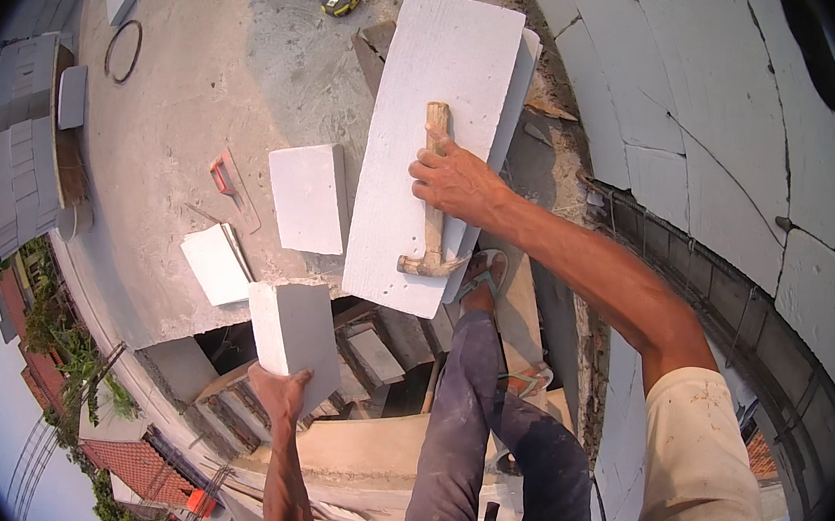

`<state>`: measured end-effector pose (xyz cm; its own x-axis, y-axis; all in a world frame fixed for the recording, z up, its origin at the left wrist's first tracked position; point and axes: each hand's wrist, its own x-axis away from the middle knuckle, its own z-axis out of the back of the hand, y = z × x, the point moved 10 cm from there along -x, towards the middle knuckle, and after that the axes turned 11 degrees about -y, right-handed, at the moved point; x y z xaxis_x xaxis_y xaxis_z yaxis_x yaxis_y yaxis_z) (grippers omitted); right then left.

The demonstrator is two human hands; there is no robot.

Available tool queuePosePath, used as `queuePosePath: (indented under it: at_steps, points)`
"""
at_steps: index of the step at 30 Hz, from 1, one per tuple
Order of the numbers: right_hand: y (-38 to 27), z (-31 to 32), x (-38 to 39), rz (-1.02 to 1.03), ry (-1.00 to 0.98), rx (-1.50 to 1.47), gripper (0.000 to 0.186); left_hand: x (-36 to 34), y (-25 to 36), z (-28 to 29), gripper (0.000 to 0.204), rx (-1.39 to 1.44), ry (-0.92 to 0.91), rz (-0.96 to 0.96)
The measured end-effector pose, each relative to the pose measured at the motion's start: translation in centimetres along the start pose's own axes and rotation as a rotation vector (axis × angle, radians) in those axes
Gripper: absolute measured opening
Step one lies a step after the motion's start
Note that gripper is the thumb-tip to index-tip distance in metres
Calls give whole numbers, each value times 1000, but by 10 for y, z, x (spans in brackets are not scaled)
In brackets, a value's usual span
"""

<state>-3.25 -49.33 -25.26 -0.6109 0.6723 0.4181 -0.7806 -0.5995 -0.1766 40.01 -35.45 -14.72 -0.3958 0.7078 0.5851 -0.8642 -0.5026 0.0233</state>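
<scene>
So I'm standing up on this concrete roof slab [207, 49], looking straight down past my legs. My left hand [283, 388] is gripping a small white aerated-concrete block piece [292, 334] from below, fingers and thumb wrapped round its bottom end, and it's sticking up tilted out over the open gap at the slab edge. My right hand [453, 179] is closed tight around the wooden handle of a claw hammer [433, 202], and the hammer is lying flat against a long white block [433, 147], head end toward me, near the block's lower edge. That long block is sitting on top of another one the same shape. Just left of it there's a shorter block [308, 197], then a red-handled hand saw [233, 188] and a thin white offcut [216, 263]. A yellow tape measure [340, 2] is lying further off on the slab.
</scene>
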Motion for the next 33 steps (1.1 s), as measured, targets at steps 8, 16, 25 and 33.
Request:
queuePosePath:
  at_steps: [8, 16, 25, 33]
  points:
    - [-22, -8, 83, -200, -251, -226, 33, 195, -90, -16, 85, -4, -274, 74]
    - [-202, -63, 350, -711, -137, -1420, 64, 308, -68, -19, 86, -25, -300, -166]
    - [-400, -80, 655, -1209, -39, -1667, 85, 379, 88, 46, 85, -341, -67, -791]
    - [-519, -33, 740, -1395, 619, -2460, 39, 523, 234, 40, 71, -444, -76, -1566]
